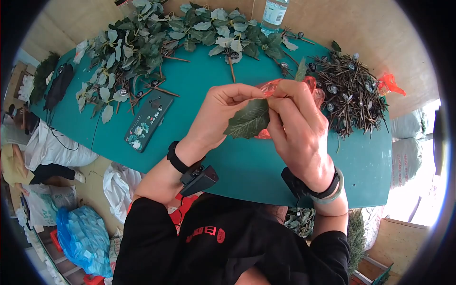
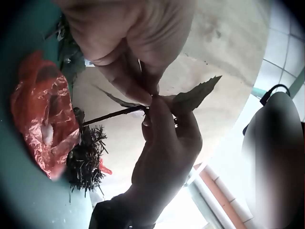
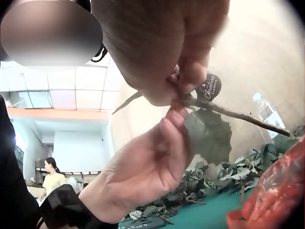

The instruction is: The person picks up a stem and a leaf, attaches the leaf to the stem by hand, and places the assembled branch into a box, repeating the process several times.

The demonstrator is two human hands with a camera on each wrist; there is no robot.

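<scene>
Both hands meet above the table around one brown stem (image 3: 248,119) that bears toothed green leaves (image 1: 249,119). My left hand (image 1: 209,114) pinches at the stem's leafy joint with thumb and fingertips, the leaf hanging beside it. My right hand (image 1: 301,128) has its fingers curled and pinches the same joint. In the right wrist view a round black tag (image 3: 208,88) sits by the joint. The left wrist view shows the stem (image 2: 112,116) pointing away from the fingertips, with a leaf (image 2: 198,95) on the other side. The exact contact point is hidden by the fingers.
Red plastic (image 1: 316,90) lies behind the hands. Leafy sprigs (image 1: 137,47) cover the table's back left, a pile of bare twigs (image 1: 349,90) the right. A phone (image 1: 149,121) lies left, a bottle (image 1: 274,16) stands at the back, and a person (image 3: 53,177) is in the background.
</scene>
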